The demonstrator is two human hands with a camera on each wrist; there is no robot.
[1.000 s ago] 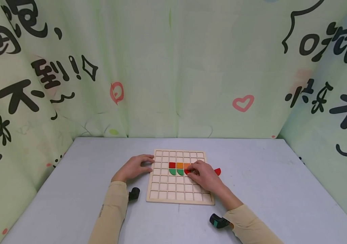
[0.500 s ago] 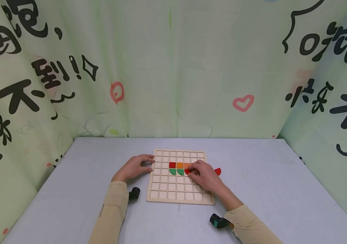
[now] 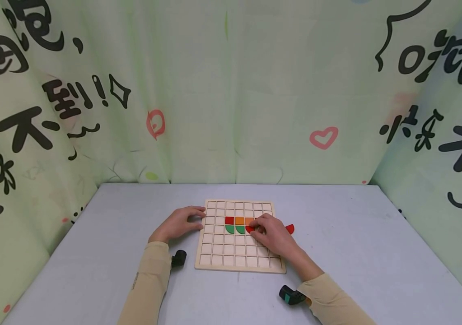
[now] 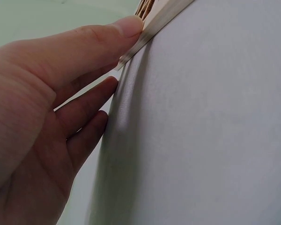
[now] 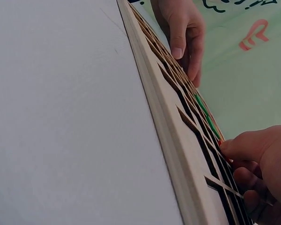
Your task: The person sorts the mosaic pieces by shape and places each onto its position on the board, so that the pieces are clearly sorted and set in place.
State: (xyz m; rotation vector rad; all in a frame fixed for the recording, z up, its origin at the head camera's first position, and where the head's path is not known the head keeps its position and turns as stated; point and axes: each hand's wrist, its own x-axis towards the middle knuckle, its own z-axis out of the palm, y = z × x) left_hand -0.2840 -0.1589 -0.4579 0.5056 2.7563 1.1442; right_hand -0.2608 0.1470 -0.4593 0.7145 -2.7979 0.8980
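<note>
A square wooden grid board lies on the table. My left hand rests at its left side, fingers loosely extended; in the left wrist view the thumb touches the board's edge. Over the board's middle, my right hand pinches a red curved-edged piece between thumb and fingers, down at a cell. Left of it sit two green quarter-circle pieces. In the row above are a red square piece and orange pieces, the rightmost partly hidden by my fingers.
Another red curved piece shows just past the board's right side, partly behind my right hand. The pale table extends around the board. A printed light-green curtain hangs behind and at both sides.
</note>
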